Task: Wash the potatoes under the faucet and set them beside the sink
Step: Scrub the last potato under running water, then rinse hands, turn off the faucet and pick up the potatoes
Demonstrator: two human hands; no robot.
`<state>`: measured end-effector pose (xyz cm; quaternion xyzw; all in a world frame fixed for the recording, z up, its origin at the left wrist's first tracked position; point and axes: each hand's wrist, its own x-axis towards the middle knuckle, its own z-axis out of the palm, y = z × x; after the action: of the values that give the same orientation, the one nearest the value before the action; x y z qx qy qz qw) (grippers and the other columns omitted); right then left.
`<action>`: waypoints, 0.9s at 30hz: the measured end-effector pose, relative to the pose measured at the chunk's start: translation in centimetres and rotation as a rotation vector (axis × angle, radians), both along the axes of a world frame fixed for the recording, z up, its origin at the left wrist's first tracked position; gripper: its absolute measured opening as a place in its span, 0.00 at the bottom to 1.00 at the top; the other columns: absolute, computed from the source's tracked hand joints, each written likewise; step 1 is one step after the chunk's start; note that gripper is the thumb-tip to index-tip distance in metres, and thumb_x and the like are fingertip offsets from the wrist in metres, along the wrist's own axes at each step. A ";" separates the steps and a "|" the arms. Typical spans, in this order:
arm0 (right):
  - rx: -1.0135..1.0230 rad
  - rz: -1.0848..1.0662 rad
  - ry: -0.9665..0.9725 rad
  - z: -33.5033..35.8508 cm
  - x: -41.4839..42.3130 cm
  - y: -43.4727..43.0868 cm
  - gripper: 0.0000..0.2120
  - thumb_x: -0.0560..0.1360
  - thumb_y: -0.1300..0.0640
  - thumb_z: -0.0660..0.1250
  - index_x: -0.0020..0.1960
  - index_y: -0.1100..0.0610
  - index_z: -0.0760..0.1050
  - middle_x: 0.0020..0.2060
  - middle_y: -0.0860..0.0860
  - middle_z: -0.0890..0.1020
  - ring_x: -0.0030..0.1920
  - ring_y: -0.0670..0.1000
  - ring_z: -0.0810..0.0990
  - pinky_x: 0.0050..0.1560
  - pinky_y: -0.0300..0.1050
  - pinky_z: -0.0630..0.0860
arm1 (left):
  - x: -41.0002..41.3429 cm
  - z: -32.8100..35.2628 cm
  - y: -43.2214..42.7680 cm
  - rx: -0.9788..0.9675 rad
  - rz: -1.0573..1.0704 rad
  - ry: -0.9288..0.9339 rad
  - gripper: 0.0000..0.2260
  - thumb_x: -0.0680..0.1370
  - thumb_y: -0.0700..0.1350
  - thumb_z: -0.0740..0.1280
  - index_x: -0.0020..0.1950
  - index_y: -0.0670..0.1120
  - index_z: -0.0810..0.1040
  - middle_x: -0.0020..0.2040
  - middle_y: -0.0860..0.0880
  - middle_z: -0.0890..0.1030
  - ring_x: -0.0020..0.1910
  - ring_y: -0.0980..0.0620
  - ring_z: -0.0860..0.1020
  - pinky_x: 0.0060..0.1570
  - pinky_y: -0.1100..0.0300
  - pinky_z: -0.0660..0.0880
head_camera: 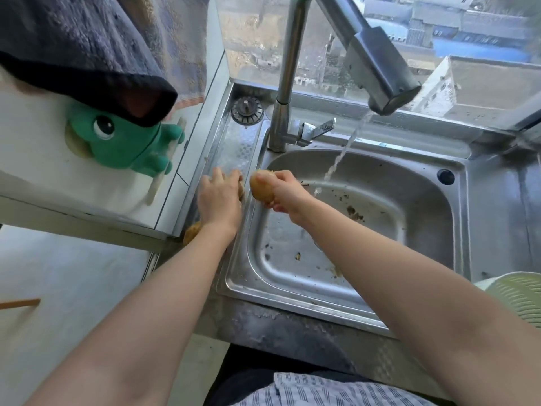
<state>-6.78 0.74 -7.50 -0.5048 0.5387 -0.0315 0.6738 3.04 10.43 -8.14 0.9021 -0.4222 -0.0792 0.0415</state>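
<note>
My right hand (282, 194) grips a yellow-brown potato (260, 187) above the left edge of the steel sink (380, 230). Just left of it, my left hand (219, 200) lies palm down on the sink's left ledge, covering a second potato (241, 189) of which only a brown sliver shows. A third potato (191, 231) rests on the ledge under my left wrist. Water runs from the faucet (383, 92) in a thin stream into the basin, to the right of my right hand.
A strainer plug (247, 110) sits at the ledge's far end. The sink bottom holds bits of dirt. A green toy (123, 142) and dark towel (82, 54) are on the left wall. A pale green colander (518, 297) stands at the right. A window is behind the sink.
</note>
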 end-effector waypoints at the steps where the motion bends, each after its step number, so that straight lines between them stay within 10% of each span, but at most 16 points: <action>1: -0.028 -0.010 -0.028 -0.1 0.9 0.2 0.24 0.74 0.47 0.70 0.65 0.55 0.68 0.55 0.56 0.77 0.41 0.51 0.78 0.32 0.38 0.75 | 0.2 0.2 0.4 -0.001 -0.036 -0.026 0.20 0.73 0.41 0.71 0.64 0.48 0.71 0.61 0.41 0.72 0.56 0.41 0.72 0.54 0.51 0.71; 5: -0.168 0.006 -0.020 -1.2 4.0 1.3 0.26 0.64 0.46 0.75 0.58 0.46 0.68 0.61 0.57 0.73 0.56 0.57 0.79 0.60 0.55 0.77 | 0.7 0.5 1.8 0.039 -0.040 -0.035 0.26 0.72 0.49 0.73 0.66 0.46 0.68 0.62 0.41 0.71 0.59 0.42 0.70 0.58 0.52 0.70; 12: -0.341 0.222 0.023 -1.7 5.8 2.5 0.27 0.74 0.54 0.70 0.71 0.50 0.67 0.67 0.57 0.67 0.66 0.58 0.71 0.70 0.53 0.67 | 1.5 -0.2 2.5 0.034 -0.005 -0.072 0.23 0.73 0.52 0.68 0.63 0.42 0.70 0.60 0.42 0.74 0.59 0.43 0.70 0.59 0.53 0.67; 19: -0.309 0.032 -0.022 -1.6 0.5 0.6 0.16 0.77 0.57 0.62 0.64 0.54 0.74 0.56 0.54 0.79 0.55 0.53 0.80 0.57 0.50 0.76 | -1.4 1.8 -0.3 -0.368 -0.007 0.065 0.11 0.73 0.39 0.66 0.55 0.41 0.77 0.52 0.42 0.79 0.52 0.43 0.75 0.54 0.52 0.70; 22: -0.282 -0.136 0.006 -1.0 -2.6 -2.0 0.09 0.79 0.58 0.59 0.57 0.57 0.75 0.45 0.56 0.82 0.39 0.50 0.79 0.38 0.43 0.74 | -2.4 1.9 -3.6 -0.291 0.008 0.317 0.12 0.76 0.42 0.64 0.58 0.42 0.76 0.55 0.42 0.79 0.58 0.43 0.73 0.57 0.51 0.70; 27: -0.271 -0.257 -0.006 0.9 -4.8 -7.2 0.16 0.80 0.52 0.62 0.61 0.63 0.69 0.41 0.55 0.79 0.37 0.51 0.77 0.37 0.45 0.74 | -3.4 2.7 -8.3 -0.174 0.055 0.523 0.24 0.79 0.46 0.62 0.73 0.38 0.64 0.68 0.39 0.72 0.67 0.40 0.70 0.66 0.49 0.66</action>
<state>-11.56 -6.51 -6.60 -0.5179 0.5873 -0.1910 0.5919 -0.31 2.12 -5.44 0.8551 -0.3776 -0.2717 0.2287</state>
